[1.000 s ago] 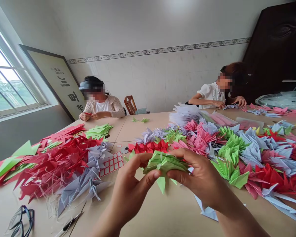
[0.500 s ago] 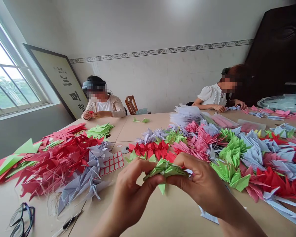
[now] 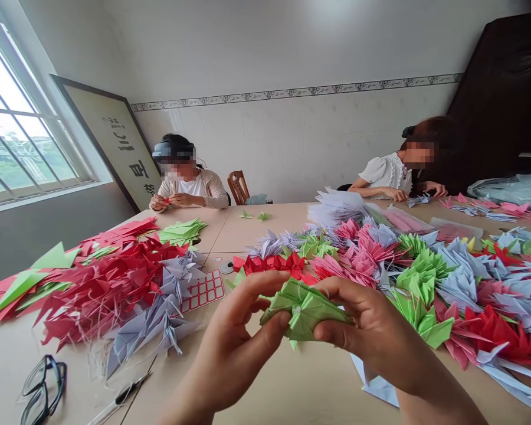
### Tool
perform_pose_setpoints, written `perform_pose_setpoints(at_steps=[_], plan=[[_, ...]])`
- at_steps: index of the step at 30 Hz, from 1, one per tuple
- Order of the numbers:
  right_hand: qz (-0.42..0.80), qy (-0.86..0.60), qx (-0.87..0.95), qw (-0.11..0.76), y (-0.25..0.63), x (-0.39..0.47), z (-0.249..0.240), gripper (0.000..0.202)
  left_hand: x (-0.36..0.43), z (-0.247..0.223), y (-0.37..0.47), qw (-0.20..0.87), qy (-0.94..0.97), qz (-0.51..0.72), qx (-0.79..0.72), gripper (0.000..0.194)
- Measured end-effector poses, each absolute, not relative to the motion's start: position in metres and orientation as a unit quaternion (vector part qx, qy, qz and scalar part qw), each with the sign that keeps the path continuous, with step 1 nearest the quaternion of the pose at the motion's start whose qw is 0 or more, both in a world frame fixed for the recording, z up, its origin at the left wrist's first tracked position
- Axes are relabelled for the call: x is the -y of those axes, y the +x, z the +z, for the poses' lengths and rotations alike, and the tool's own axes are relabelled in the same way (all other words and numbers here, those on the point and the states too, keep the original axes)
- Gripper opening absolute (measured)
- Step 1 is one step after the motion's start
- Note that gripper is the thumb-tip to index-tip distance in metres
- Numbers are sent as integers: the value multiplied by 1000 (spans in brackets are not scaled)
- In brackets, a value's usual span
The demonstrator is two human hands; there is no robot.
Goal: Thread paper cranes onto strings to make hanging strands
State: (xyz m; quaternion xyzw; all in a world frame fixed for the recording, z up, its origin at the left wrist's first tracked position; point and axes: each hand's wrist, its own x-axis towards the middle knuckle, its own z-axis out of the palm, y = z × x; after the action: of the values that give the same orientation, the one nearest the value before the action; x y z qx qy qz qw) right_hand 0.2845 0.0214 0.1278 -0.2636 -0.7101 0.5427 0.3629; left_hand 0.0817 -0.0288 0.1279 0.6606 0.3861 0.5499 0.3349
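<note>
Between both hands, above the table's near middle, I hold a bundle of folded green paper tied with pale string. My left hand pinches its left end, thumb in front and fingers behind. On the other end, my right hand grips with the thumb below and the index finger on top. The bundle's back is hidden from me. Just beyond it lies a row of red folded paper pieces. A pale blue paper piece rests under my right wrist.
Red folded paper with loose strings is heaped at left, by eyeglasses and a black-handled pointed tool. Pink, green and blue paper bundles cover the right side. Two people sit across the table; one holds something red.
The green paper bundle has tilted so that more of its front folds show. My right thumb now presses lower on its front. The view has shifted slightly.
</note>
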Motion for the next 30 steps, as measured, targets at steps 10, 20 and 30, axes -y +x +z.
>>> perform_pose_setpoints(at_steps=[10,20,30], plan=[[447,-312,760,354,278,-20,129,31,27,119,85,182,678,559,-441,36],[707,-188,633,252,246,-9,111,34,8,137,72,242,404,844,-257,27],[519,-189,746,371,269,-28,124,16,-11,124,83,543,392,681,-297,37]])
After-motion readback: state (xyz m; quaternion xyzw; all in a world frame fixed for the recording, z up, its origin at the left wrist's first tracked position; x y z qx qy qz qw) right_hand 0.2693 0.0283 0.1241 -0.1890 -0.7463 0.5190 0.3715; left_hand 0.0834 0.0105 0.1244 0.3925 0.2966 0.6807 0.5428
